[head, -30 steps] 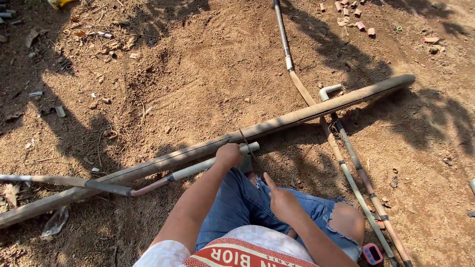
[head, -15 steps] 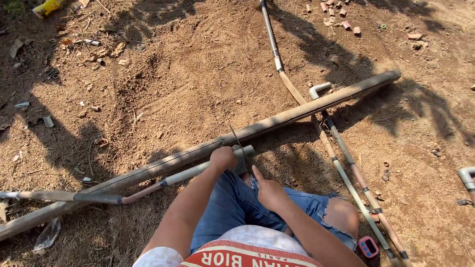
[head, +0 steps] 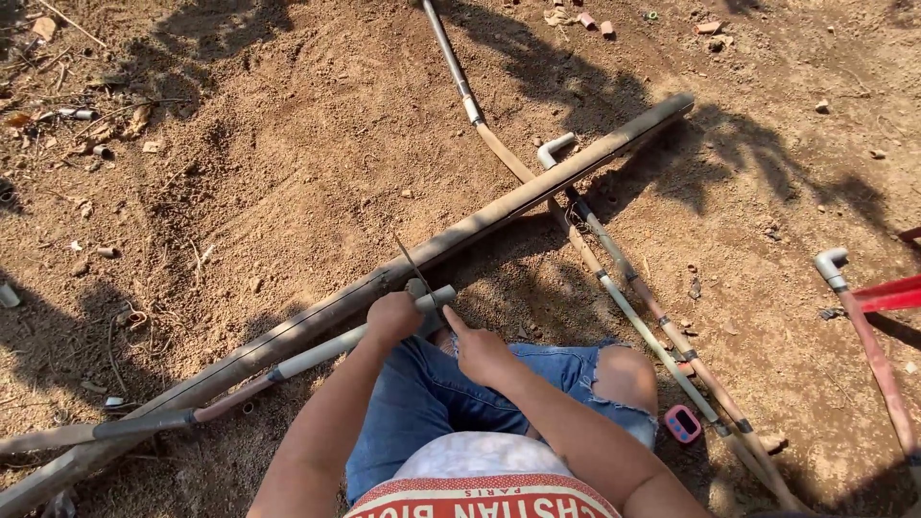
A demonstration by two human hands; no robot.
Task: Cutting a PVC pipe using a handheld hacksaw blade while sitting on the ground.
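Right then, your left hand [head: 393, 317] gripped the grey pipe [head: 317, 353] near its end, fingers wrapped round it. Your right hand [head: 480, 353] pinched a thin blade [head: 414, 269], set crosswise on it. That pipe ran down-left, alongside the long pole [head: 499, 209].

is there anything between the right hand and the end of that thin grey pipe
Nothing visible blocks it. The left hand grips the thin grey pipe near its end, and the right hand holds a thin blade right at that end, over bare dirt.
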